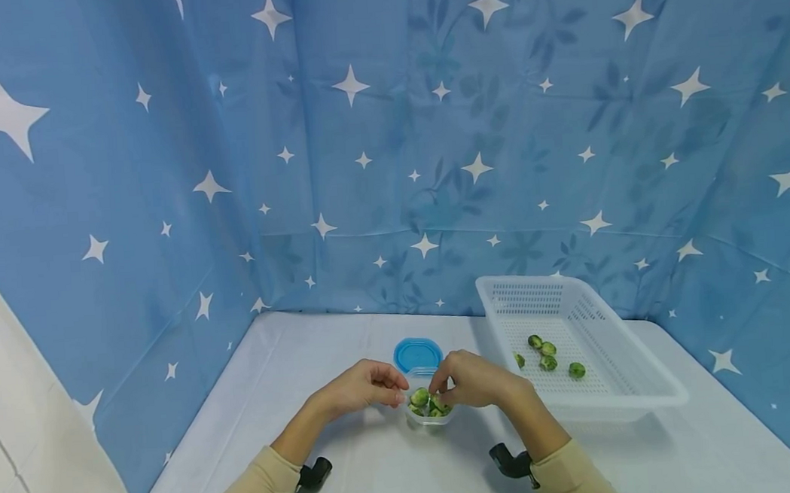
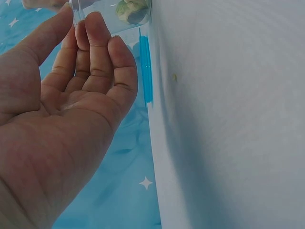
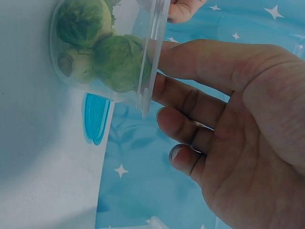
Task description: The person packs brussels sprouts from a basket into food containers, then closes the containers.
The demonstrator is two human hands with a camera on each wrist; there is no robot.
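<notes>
A small clear plastic container (image 1: 427,421) stands on the table with several Brussels sprouts (image 1: 419,397) inside. My right hand (image 1: 474,379) comes over its rim from the right, thumb and forefinger dipping in and pinching a Brussels sprout (image 3: 121,62). In the right wrist view the other fingers curl loosely outside the rim. At the container's left side is my left hand (image 1: 363,386), its fingers relaxed and slightly bent. The left wrist view has the thumb and fingertips (image 2: 97,26) right at the container's rim and wall.
Just behind the container lies a blue lid (image 1: 418,345). A white perforated basket (image 1: 622,406) at the right holds several more sprouts (image 1: 547,349). White cloth covers the table (image 1: 381,466), and a blue star-patterned curtain (image 1: 365,195) hangs along its back and sides.
</notes>
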